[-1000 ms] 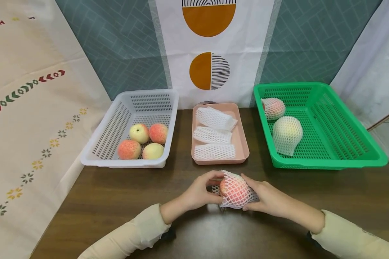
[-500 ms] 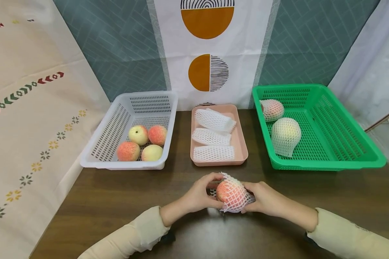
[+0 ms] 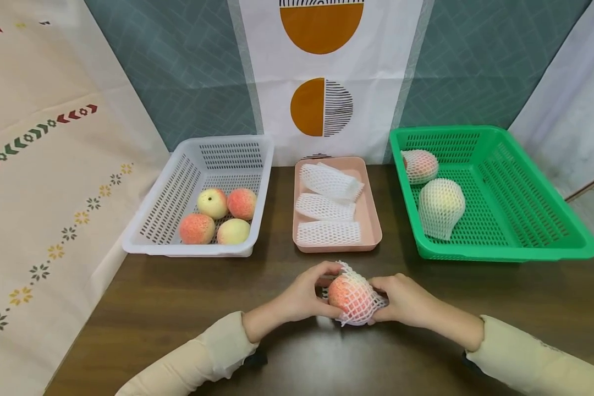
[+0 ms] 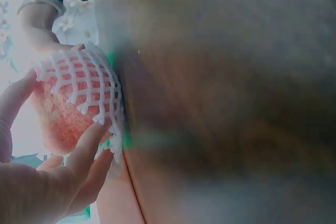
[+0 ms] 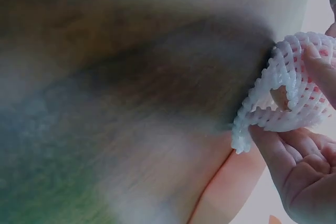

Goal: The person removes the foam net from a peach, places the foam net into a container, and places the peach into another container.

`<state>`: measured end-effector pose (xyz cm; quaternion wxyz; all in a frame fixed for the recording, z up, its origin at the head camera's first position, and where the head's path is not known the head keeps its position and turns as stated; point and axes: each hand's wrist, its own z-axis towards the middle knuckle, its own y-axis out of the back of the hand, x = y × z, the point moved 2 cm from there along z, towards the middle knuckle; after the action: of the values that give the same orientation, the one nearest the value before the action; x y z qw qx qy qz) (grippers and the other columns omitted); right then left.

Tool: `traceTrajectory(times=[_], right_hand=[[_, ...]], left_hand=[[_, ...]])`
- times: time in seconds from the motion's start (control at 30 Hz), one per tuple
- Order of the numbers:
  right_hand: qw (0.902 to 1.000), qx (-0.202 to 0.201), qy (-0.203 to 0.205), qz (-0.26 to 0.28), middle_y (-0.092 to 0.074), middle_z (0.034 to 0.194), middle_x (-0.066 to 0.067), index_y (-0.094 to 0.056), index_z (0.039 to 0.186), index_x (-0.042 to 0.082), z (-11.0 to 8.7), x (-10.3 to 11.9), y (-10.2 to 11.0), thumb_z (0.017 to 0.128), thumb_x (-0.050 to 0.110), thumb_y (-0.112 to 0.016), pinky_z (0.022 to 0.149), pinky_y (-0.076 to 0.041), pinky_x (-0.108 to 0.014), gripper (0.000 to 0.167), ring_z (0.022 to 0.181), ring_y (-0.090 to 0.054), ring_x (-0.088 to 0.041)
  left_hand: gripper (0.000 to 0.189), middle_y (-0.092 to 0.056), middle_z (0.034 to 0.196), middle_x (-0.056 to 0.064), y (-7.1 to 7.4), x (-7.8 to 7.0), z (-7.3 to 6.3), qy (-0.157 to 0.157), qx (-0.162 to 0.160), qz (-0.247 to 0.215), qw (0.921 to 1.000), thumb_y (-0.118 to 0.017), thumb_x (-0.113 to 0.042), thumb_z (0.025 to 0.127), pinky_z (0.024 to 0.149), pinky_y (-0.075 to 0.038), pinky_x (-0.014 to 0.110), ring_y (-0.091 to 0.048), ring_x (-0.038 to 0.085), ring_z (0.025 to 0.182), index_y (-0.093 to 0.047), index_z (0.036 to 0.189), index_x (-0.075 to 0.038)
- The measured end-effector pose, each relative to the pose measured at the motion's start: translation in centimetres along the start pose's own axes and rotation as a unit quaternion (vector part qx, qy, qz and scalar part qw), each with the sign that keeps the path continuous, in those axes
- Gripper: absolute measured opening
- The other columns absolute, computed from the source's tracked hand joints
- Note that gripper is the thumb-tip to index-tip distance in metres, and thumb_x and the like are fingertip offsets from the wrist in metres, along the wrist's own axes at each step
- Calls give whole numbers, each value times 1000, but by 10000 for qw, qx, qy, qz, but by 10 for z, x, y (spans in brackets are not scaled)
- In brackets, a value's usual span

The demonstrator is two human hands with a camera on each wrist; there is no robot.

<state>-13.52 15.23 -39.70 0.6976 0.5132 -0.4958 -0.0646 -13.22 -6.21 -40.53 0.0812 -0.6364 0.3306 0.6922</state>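
Observation:
A red-and-yellow peach [image 3: 342, 292] sits partly inside a white foam net sleeve [image 3: 365, 303], its bare side facing left. My left hand [image 3: 311, 292] holds the sleeve's open rim around the peach. In the left wrist view, thumb and fingers sit on opposite sides of the peach [image 4: 60, 116], fingertips at the edge of the mesh [image 4: 94, 85]. From the right, my right hand [image 3: 407, 301] grips the sleeve's gathered other end. The right wrist view shows thumb and fingers on the net [image 5: 299, 108], with a bit of fruit visible through its end opening.
At the back left, a white basket [image 3: 150, 223] holds several bare peaches [image 3: 197, 229]. A pink tray [image 3: 370, 223] with three foam sleeves [image 3: 328, 232] stands in the middle. The green basket [image 3: 500, 253] at right contains two net-wrapped fruits [image 3: 441, 204]. Brown tabletop [image 3: 178, 291] lies in front.
My right hand has shifted slightly left with the sleeve and peach, and more of the peach's bare side shows toward my left hand. The left hand keeps nearly the same place.

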Motion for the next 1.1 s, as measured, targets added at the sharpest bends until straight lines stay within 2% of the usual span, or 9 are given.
traceTrajectory(times=[0.17,0.33,0.53,0.77,0.9,1.1], right_hand=[[9998,-70,-34,-175,-66,79,11,-67,90,12,1,2,-1,66,20,-85,59,-44,-20,31,67,-49,0],[9992,-234,28,-311,-63,74,12,-68,88,12,2,3,-3,67,12,-81,55,-39,-19,25,65,-45,0],[9999,-134,46,-19,-67,78,9,-72,93,8,3,1,0,70,8,-79,58,-42,-18,24,67,-47,0],[9984,-106,-45,561,-71,89,3,-71,100,5,1,-5,3,73,8,-78,65,-49,-19,28,74,-54,0],[9951,-300,-283,901,-69,86,4,-70,94,8,-3,-9,3,73,9,-78,65,-49,-19,23,74,-54,0],[9909,-809,-304,1028,-66,80,4,-69,87,10,-8,-12,7,74,9,-79,60,-47,-19,16,70,-50,-1]], left_hand=[[72,-52,128,17,1,-3,2,64,71,297,9995,-84,-5,67,90,-49,25,-57,32,113,-47,128,0],[75,-54,127,13,-2,-4,3,108,80,575,9983,-86,-9,65,87,-48,22,-58,25,107,-46,128,-1],[69,-58,120,9,-3,-4,2,140,53,766,9969,-87,-13,66,85,-47,21,-57,18,101,-49,123,-4],[67,-60,117,9,-1,-6,0,217,-101,788,9966,-86,-15,66,84,-48,23,-57,23,101,-51,122,-4],[68,-59,119,8,1,-6,-2,331,-208,807,9960,-87,-17,66,84,-48,24,-57,23,103,-52,123,-5],[66,-61,118,7,8,-6,-5,379,-493,731,9954,-86,-17,66,86,-48,28,-58,25,105,-52,122,-6]])
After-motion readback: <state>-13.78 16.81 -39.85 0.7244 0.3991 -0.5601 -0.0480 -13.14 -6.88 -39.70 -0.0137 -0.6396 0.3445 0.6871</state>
